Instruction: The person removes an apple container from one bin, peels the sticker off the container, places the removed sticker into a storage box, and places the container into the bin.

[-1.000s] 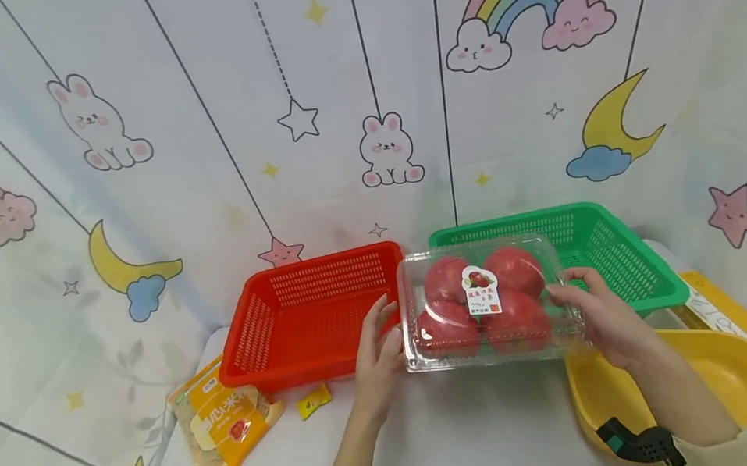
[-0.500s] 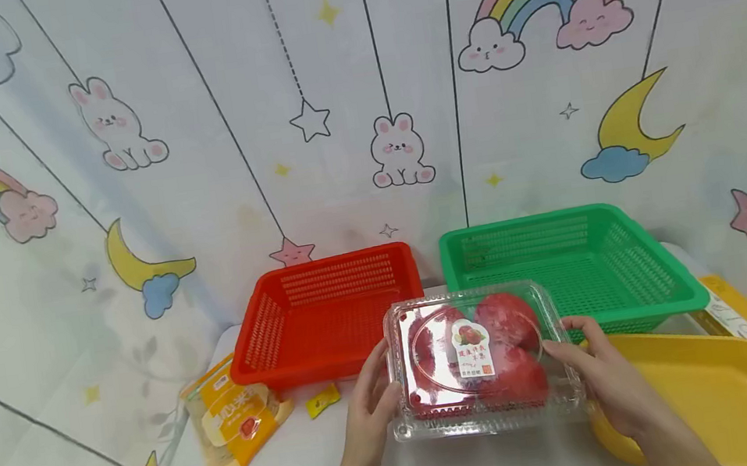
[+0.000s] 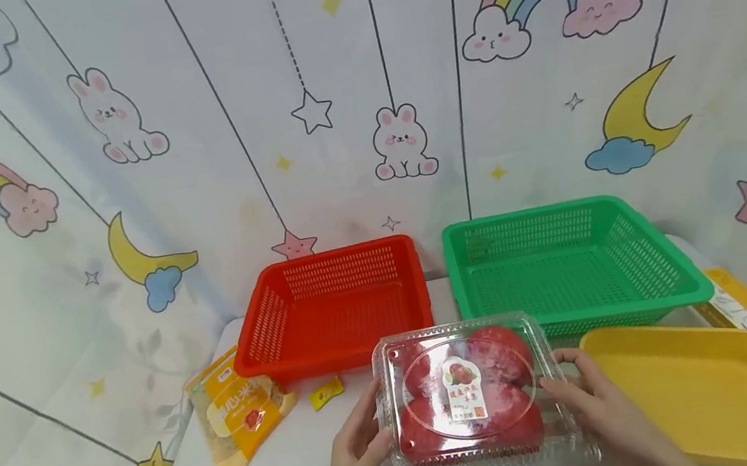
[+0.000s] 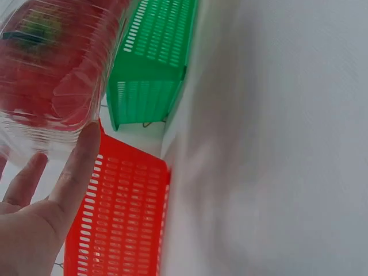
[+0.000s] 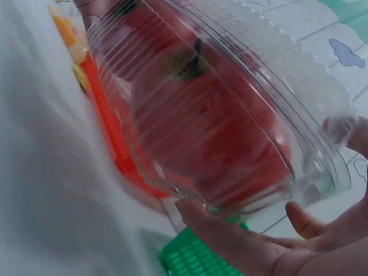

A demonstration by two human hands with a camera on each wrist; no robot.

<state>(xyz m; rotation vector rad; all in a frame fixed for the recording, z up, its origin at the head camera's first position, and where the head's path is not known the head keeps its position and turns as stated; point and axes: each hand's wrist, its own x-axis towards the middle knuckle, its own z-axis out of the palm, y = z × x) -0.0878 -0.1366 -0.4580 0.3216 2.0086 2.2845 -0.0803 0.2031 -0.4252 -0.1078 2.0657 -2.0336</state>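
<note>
A clear plastic clamshell box of red apples (image 3: 510,408), with a white fruit label (image 3: 463,388) on its lid, is held up in front of the two baskets. My left hand (image 3: 353,452) grips the box's left end, its fingers (image 4: 75,172) against the ribbed plastic in the left wrist view. At the right end my right hand (image 3: 597,400) holds the box, and the right wrist view has its fingers (image 5: 215,230) along the lower edge. Several apples show through the plastic, two of them with stems in the right wrist view. The lid is closed.
A red basket (image 3: 344,359) stands behind the box, and a green basket (image 3: 666,301) is to its right. The yellow tub (image 3: 706,394) sits at the front right. On the left lie an orange-and-clear food bag (image 3: 241,412) and a small yellow packet (image 3: 327,393).
Both hands have brought the box down and toward the person, slightly left, away from the green basket. Its lid now faces up more. The head view has shifted a little.
</note>
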